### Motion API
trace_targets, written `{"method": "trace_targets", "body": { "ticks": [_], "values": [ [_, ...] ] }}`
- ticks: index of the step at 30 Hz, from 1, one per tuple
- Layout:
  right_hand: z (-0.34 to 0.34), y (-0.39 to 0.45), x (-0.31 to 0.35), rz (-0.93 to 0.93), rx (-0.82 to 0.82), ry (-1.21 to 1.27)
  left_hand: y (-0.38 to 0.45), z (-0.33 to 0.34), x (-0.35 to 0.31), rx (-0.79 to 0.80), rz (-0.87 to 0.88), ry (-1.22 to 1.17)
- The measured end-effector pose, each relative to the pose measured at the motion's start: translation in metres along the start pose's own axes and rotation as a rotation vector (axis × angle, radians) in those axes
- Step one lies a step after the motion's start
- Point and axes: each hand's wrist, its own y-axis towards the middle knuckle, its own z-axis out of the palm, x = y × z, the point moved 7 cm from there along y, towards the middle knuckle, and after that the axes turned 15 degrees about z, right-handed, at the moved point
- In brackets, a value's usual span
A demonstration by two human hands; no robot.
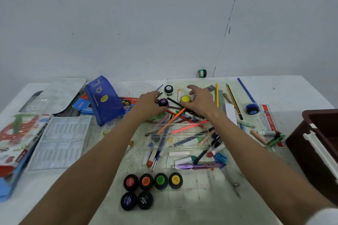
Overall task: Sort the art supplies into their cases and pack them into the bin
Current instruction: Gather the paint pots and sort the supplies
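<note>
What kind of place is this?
Probably an art or craft table against a plain wall: paint-speckled table, poster paint pots in rows, and a heap of pencils and brushes.

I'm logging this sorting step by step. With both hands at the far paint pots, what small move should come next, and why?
Probably lift the purple-lidded pot held by the left hand and set it beside the near pots, where six lie in two rows with room in the second. The right hand is at the yellow-lidded pot and could follow.
</note>
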Motion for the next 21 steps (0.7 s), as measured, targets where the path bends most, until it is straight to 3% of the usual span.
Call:
{"method": "trace_targets", "body": {
  "ticks": [5,10,16,21],
  "values": [
    [0.004,0.002,0.006,0.009,-0.022,-0.142,0.002,0.007,0.001,-0.027,0.038,0.065],
    [-0.018,-0.030,0.017,-0.080,-0.034,0.191,-0.021,-0.008,-0.012,-0.126,0.058,-0.051],
    [-0.023,-0.115,-0.001,-0.032,0.186,0.470,-0.099,-0.015,-0.047,-0.107,0.116,-0.158],
    [-0.025,-0.191,-0.027,0.006,0.304,0.471,-0.160,0.005,-0.072,-0.042,0.176,-0.253]
  ]
}}
